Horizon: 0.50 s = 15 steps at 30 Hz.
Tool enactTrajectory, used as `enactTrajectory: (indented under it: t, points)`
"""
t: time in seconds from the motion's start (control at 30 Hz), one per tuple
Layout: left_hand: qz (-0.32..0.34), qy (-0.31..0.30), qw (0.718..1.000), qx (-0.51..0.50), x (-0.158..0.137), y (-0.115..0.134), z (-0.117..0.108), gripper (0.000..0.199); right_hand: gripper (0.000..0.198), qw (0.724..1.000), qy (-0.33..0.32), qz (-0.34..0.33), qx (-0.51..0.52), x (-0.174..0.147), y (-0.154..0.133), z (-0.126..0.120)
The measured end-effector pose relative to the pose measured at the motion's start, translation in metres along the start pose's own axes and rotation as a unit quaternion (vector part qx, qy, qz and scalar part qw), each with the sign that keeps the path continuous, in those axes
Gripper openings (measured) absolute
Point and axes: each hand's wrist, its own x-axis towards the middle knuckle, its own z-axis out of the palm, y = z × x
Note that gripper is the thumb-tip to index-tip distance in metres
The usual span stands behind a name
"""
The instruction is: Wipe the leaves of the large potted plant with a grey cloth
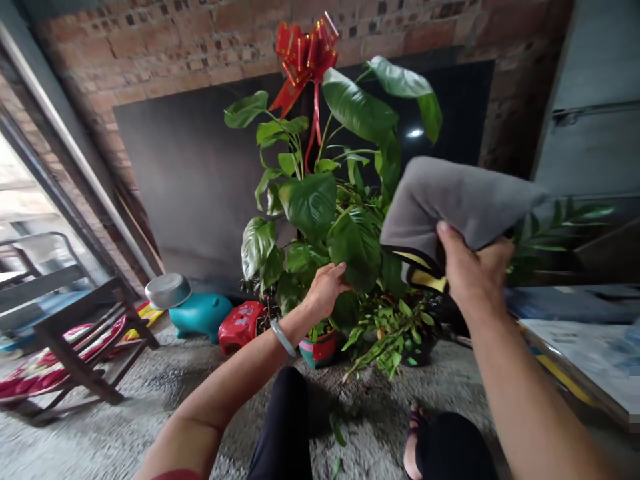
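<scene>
A tall potted plant (307,207) with broad glossy green leaves stands in front of me, a red ribbon bow (306,57) at its top. My left hand (325,290), a pale bangle on its wrist, is closed at the lower edge of a large leaf (354,248), thumb and fingers pinching it. Raised on the right, my right hand (473,263) grips a folded grey cloth (455,200) with a yellow underside and dark edging. The cloth hangs beside the leaves, apart from the pinched one. Its fingers are partly hidden behind the cloth.
The plant's red and green pot (319,348) sits on rough concrete. A low leafy plant (395,333) is just right of it. To the left are a red stool (242,323), a teal stool (201,315), a metal basin (168,291) and a wooden chair (83,340). A dark panel (190,193) leans behind.
</scene>
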Motion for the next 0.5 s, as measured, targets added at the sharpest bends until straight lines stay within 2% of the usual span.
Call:
enactTrajectory:
  t: [0.1,0.2,0.27,0.3,0.37,0.4,0.43,0.5]
  points:
    - [0.019,-0.030,0.999,-0.008,-0.004,-0.010,0.008,0.030,0.040,0.994,-0.095,0.036,-0.029,-0.018,0.000,0.016]
    - [0.068,-0.030,0.996,0.054,-0.013,-0.012,-0.015,0.028,0.043,0.979,-0.139,0.141,-0.056,-0.054,0.043,0.004]
    - [0.150,0.025,0.980,0.132,-0.012,-0.004,-0.047,0.031,0.043,0.966,-0.137,0.209,-0.061,-0.081,0.074,-0.020]
    - [0.203,0.074,0.962,0.167,-0.008,0.003,-0.063,0.038,0.042,0.959,-0.130,0.242,-0.067,-0.093,0.084,-0.032]
    - [0.275,0.180,0.918,0.221,0.008,0.019,-0.093,0.052,0.038,0.942,-0.177,0.278,-0.064,-0.111,0.087,-0.050]
    - [0.281,0.216,0.908,0.224,0.019,0.025,-0.103,0.056,0.037,0.935,-0.212,0.277,-0.061,-0.117,0.081,-0.054]
    - [0.263,0.238,0.912,0.208,0.030,0.030,-0.111,0.056,0.037,0.930,-0.250,0.264,-0.058,-0.120,0.072,-0.055]
    - [0.173,0.240,0.945,0.140,0.051,0.031,-0.116,0.046,0.042,0.921,-0.316,0.221,-0.057,-0.122,0.049,-0.050]
